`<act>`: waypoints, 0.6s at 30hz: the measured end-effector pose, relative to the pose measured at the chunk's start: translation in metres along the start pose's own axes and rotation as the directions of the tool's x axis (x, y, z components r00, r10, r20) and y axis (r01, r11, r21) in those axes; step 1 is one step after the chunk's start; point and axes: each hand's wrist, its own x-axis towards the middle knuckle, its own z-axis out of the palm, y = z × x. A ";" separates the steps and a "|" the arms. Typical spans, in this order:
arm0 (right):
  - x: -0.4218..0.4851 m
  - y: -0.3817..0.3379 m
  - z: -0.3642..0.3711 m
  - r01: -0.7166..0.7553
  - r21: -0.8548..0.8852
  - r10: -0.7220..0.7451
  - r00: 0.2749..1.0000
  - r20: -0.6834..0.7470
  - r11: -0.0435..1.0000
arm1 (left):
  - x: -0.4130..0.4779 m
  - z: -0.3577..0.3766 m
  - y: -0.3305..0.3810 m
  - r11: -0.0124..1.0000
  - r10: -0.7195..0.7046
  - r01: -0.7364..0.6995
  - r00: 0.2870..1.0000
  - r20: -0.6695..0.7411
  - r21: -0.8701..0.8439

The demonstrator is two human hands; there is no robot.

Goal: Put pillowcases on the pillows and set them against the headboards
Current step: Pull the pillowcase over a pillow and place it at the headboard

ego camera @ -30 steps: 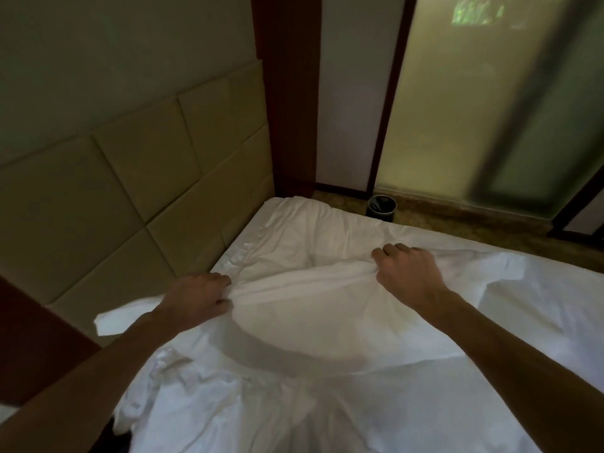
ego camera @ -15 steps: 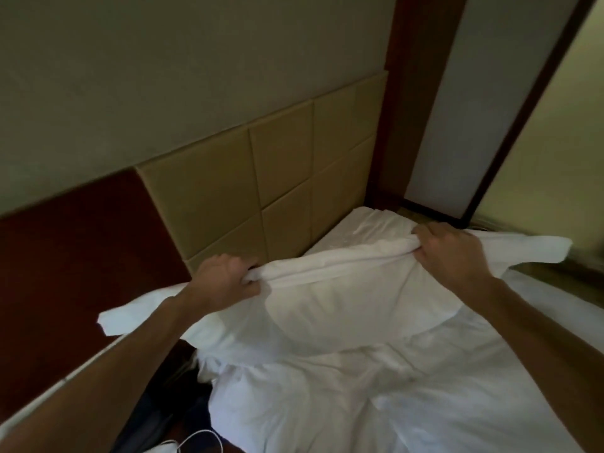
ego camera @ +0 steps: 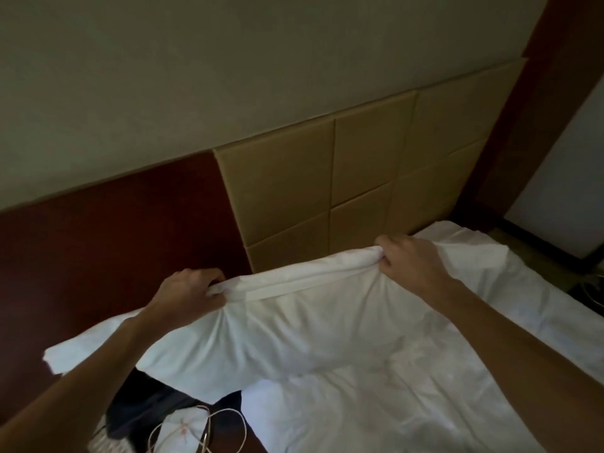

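A white pillow in its pillowcase (ego camera: 294,328) hangs lifted above the bed, its top edge stretched between both hands. My left hand (ego camera: 189,297) grips the bunched cloth at the left end of that edge. My right hand (ego camera: 411,264) grips the right end, a little higher. The loose case corners stick out at the far left and behind my right hand. The tan padded headboard (ego camera: 343,191) stands just behind the pillow. The pillow's lower left corner hangs past the bed's side.
White rumpled bedding (ego camera: 408,397) covers the bed at the lower right. A dark red wall panel (ego camera: 114,240) sits left of the headboard. Below the pillow, beside the bed, lie a dark item, thin cords (ego camera: 225,429) and a white pouch (ego camera: 178,433).
Both hands have raised the pillow off the bed and carried it leftward toward the headboard. My view has swung left, away from the glass door.
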 end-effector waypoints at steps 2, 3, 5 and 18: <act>0.026 -0.010 0.011 0.062 0.022 -0.063 0.998 0.030 0.998 | -0.002 0.004 -0.015 0.998 -0.066 0.066 0.998 -0.002 0.011; 0.039 -0.013 0.017 0.086 0.034 -0.087 0.995 0.046 0.996 | -0.003 0.006 -0.022 0.996 -0.092 0.092 0.996 -0.008 0.015; 0.065 -0.021 0.028 0.128 0.059 -0.133 0.987 0.088 0.990 | -0.004 0.011 -0.034 0.990 -0.137 0.137 0.990 -0.015 0.022; 0.180 -0.041 0.073 0.348 0.081 -0.355 0.930 0.096 0.934 | 0.016 0.034 -0.074 0.934 -0.354 0.355 0.934 -0.044 0.031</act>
